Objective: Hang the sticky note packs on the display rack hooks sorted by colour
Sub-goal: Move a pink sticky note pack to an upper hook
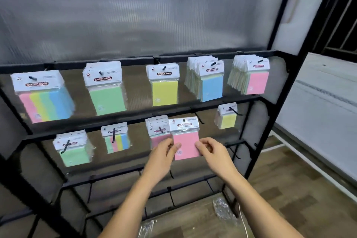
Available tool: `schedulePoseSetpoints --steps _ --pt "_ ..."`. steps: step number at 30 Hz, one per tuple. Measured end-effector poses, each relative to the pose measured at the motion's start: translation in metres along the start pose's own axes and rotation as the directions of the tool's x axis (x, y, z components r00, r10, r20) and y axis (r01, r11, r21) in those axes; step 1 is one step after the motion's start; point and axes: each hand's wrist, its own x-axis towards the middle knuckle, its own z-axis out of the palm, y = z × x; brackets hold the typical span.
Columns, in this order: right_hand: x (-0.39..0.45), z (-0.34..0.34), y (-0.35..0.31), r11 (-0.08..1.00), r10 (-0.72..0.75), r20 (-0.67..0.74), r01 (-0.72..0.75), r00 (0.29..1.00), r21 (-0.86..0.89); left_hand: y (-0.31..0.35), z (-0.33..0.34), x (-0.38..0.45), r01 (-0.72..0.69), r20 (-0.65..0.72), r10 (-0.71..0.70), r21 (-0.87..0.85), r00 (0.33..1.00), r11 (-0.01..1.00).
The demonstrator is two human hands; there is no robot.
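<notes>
- Display rack (pixel 135 60): black frame, two rows of hooks carrying packs.
- Upper row, left to right along the rack: multicolour packs (pixel 43 96), green packs (pixel 106 89), yellow pack (pixel 164 86), blue packs (pixel 207 81), pink packs (pixel 251 75).
- Lower row, left to right: green packs (pixel 73 148), multicolour pack (pixel 116 138), hung pink packs (pixel 158 129), yellow packs (pixel 227 116).
- Left hand (pixel 162 154): pinches the left edge of the held pink pack (pixel 186 139).
- Held pink pack: in front of the rack's lower row, just right of the hung pink packs.
- Right hand (pixel 212 153): pinches its right edge.
</notes>
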Motion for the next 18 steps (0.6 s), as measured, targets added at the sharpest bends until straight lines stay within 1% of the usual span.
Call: schedulePoseSetpoints --steps 4,8,13,16,18 --pt "0.009 -0.046 0.017 1.0 -0.008 -0.014 0.008 1.0 -0.007 0.031 0.04 0.021 -0.009 0.01 0.009 0.046 1.0 0.999" --pt "0.018 -0.086 0.033 0.999 -0.027 -0.069 0.028 0.997 0.015 0.06 0.077 0.041 -0.055 0.001 0.056 0.153 0.998 0.987" --pt "0.035 -0.135 0.046 0.993 -0.091 -0.148 0.101 0.985 0.064 0.1 0.114 0.065 -0.1 -0.023 0.118 0.386 0.993 0.917" --pt "0.046 -0.156 0.051 0.99 -0.118 -0.167 0.13 0.979 0.063 0.111 0.13 0.075 -0.087 -0.052 0.125 0.466 0.991 0.881" --pt "0.052 -0.167 0.056 0.99 -0.104 -0.181 0.12 0.978 0.08 0.111 0.137 0.078 -0.066 -0.078 0.12 0.498 0.99 0.865"
